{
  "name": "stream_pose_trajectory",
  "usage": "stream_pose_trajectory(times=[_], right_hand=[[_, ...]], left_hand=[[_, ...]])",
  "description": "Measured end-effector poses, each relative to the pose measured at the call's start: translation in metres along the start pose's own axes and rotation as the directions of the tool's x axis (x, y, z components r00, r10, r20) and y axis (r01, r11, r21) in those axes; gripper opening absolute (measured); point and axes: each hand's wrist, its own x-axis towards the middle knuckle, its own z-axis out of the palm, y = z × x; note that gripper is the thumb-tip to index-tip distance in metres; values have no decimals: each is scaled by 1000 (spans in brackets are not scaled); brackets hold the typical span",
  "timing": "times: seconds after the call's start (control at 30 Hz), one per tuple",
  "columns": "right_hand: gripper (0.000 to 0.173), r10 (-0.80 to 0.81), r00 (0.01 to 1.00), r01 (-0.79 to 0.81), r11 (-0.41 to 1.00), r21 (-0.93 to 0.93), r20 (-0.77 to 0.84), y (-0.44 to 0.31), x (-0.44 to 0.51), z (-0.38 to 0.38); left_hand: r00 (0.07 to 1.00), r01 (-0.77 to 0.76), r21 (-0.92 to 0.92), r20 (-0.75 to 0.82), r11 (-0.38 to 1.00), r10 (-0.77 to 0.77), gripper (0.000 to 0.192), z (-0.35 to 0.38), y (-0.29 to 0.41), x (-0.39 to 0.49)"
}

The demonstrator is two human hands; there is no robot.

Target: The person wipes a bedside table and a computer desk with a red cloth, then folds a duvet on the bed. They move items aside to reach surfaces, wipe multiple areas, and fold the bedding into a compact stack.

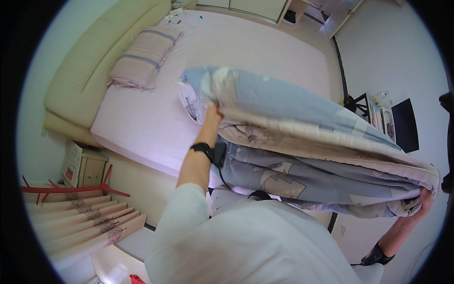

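Observation:
A folded quilt [276, 103] in pale blue, grey and cream, with tree shapes on it, stretches between my two hands above the near side of the bed. My left hand [214, 113] grips its edge towards the headboard end, and the cloth there is blurred. At the far right, my right hand [426, 201] holds the opposite end, where the layers bunch into a roll. The quilt hides part of the bed sheet [152, 120], which is pale pink. Both wrists wear black bands.
A striped pillow [145, 58] lies by the padded headboard [95, 53]. Small objects [173, 16] sit at the bed's far corner. A nightstand [93, 168], a red rack [71, 189] and a curtain [88, 220] are at lower left. A monitor [406, 126] stands at right.

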Motion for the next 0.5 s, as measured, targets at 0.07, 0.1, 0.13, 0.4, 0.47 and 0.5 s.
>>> stream_pose_trajectory(times=[0.07,0.1,0.13,0.4,0.47,0.5], right_hand=[[72,7,999,-7,1000,9,-37,-1,1,2],[77,19,999,-18,999,30,-30,-2,1,4],[76,36,999,-36,999,22,1,-3,0,7],[73,107,993,-103,993,59,-58,-10,-6,27],[74,92,988,-87,995,44,-122,-12,-10,29],[74,94,986,-85,994,68,-139,-12,-11,30]], left_hand=[[978,193,26,71,981,-194,36,-36,-70,2],[941,305,78,125,949,-313,41,-50,-95,-4],[962,272,110,-33,956,-270,44,-57,-124,-15],[928,370,-204,134,906,-349,41,-69,-168,-71],[949,309,-246,137,919,-283,43,-69,-166,-68],[950,292,-241,182,926,-252,43,-67,-166,-67]])
